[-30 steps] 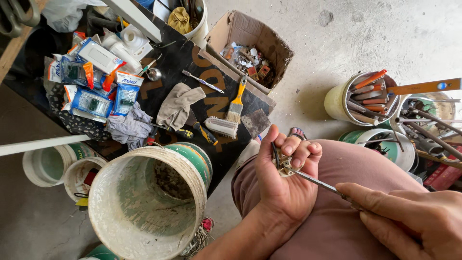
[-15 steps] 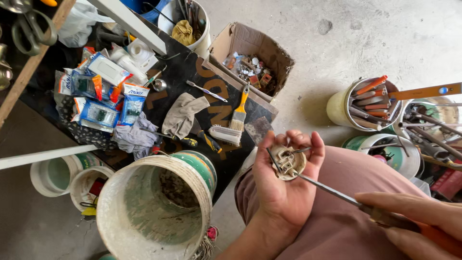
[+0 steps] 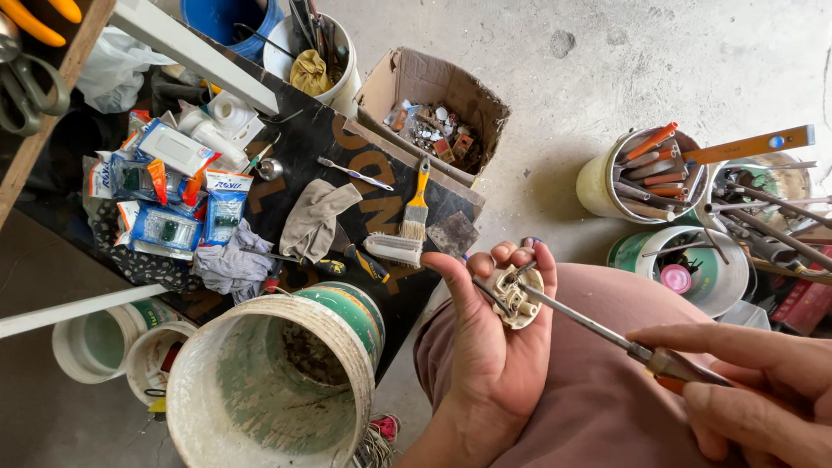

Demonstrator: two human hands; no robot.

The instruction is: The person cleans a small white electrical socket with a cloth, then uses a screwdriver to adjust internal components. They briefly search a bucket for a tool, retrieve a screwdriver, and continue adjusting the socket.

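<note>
Left hand: grip clamped on round cream electrical fitting. Right hand: grip clamped on screwdriver, tip in fitting. Plaster-crusted bucket beside.

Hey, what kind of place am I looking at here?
Probably a home workshop or repair corner with a bare concrete floor: a tool-filled bucket, a cardboard box of small parts, and the left hand holding a round fitting under a screwdriver.

A: Left hand?
B: Palm up over the thigh, fingers curled inward, thumb raised at the left side.
A: Right hand?
B: At lower right, fingers extended leftward, pinched closed in a grip.
</note>
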